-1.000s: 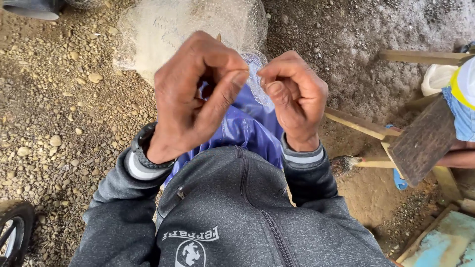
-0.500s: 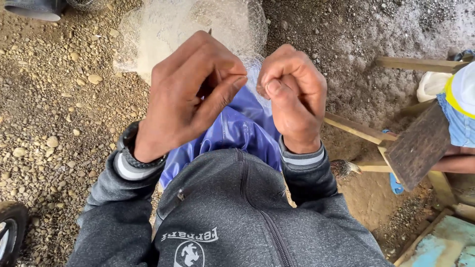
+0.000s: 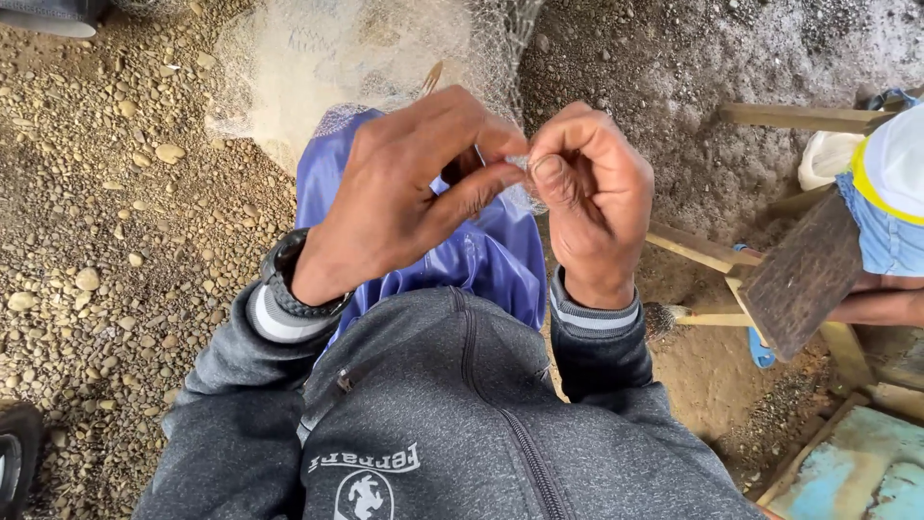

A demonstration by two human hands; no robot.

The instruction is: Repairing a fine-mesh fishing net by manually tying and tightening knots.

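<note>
My left hand (image 3: 404, 188) and my right hand (image 3: 592, 188) meet in front of my chest, fingertips pinched together on a strand of the pale fishing net (image 3: 327, 58). The fine, whitish mesh drapes from my fingers over my blue-trousered knees (image 3: 491, 255) and spreads onto the gravel ahead. A thin wooden needle-like tool (image 3: 433, 77) pokes out above my left hand; which fingers hold it is hidden. A dark watch (image 3: 289, 279) sits on my left wrist, and I wear a grey zip jacket (image 3: 452, 414).
Pebbly gravel ground (image 3: 106, 212) lies to the left, darker dirt to the right. A wooden bench frame (image 3: 770, 270) stands at right, where another person in blue shorts (image 3: 885, 221) sits. A light blue board (image 3: 847, 481) is at bottom right. A dark shoe (image 3: 14, 453) shows at bottom left.
Both hands have lowered slightly and come closer, fingertips now pinched together on the net. My left hand has turned flatter, and more of the blue trousers shows beside it.
</note>
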